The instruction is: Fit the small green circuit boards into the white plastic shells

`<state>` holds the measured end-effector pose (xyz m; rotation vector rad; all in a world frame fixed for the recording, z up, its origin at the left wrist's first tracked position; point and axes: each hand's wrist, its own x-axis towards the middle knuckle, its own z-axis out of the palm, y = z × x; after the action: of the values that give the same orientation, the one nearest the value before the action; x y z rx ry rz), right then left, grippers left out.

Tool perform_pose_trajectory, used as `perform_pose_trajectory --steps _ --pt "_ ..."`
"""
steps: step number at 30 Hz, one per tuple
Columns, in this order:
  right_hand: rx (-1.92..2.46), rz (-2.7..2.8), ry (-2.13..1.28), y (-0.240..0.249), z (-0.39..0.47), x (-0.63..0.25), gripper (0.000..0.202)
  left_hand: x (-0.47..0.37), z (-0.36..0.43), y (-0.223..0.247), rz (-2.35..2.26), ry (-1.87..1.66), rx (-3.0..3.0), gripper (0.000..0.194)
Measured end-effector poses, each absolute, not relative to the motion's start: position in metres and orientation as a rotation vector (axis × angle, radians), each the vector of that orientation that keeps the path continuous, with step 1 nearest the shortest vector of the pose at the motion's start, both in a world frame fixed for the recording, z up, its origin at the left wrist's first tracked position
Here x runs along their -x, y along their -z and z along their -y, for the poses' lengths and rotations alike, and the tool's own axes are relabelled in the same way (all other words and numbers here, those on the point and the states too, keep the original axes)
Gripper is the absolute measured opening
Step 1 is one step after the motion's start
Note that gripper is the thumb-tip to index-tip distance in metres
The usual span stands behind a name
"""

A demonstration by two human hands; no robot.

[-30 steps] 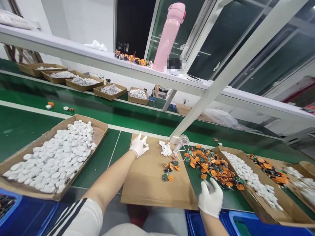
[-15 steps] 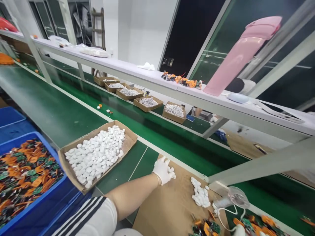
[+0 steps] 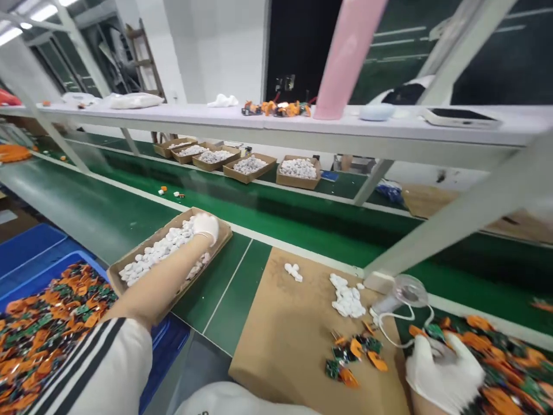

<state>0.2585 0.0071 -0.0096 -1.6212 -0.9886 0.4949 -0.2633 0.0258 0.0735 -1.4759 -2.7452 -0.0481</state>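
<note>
My left hand, in a white glove, reaches into the far right end of a cardboard tray of small white rounded pieces. Its fingertips are hidden against the pieces, so I cannot tell what they grip. My right hand, also gloved, is at the lower right beside a heap of orange and green circuit-board parts. Its thumb and forefinger stand apart; no held object is clear. Between the hands, a cardboard sheet bears a few white pieces, a larger white cluster and several orange-green parts.
A blue bin of orange and green parts stands at the left. A clear reel-like object with white cord sits by a slanted post. Beyond the green belt are several trays of white pieces under a shelf.
My left hand has moved left from the white pieces on the cardboard sheet into the tray. The view has turned, and my right hand now shows at the lower right.
</note>
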Motion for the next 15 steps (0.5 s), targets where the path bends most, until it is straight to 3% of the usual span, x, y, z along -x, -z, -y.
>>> perform_pose_trajectory --steps 4,6,15 --pt "1.641 0.905 -0.509 0.000 -0.009 -0.254 0.043 0.297 -0.031 -0.042 2.763 -0.178 1.486 0.091" --pt "1.662 0.862 -0.515 -0.003 -0.008 -0.254 0.040 0.308 -0.032 -0.033 2.762 -0.250 1.501 0.098" --pt "1.611 0.700 -0.589 0.010 -0.014 -0.258 0.035 0.332 -0.054 -0.024 2.824 -0.413 1.422 0.084"
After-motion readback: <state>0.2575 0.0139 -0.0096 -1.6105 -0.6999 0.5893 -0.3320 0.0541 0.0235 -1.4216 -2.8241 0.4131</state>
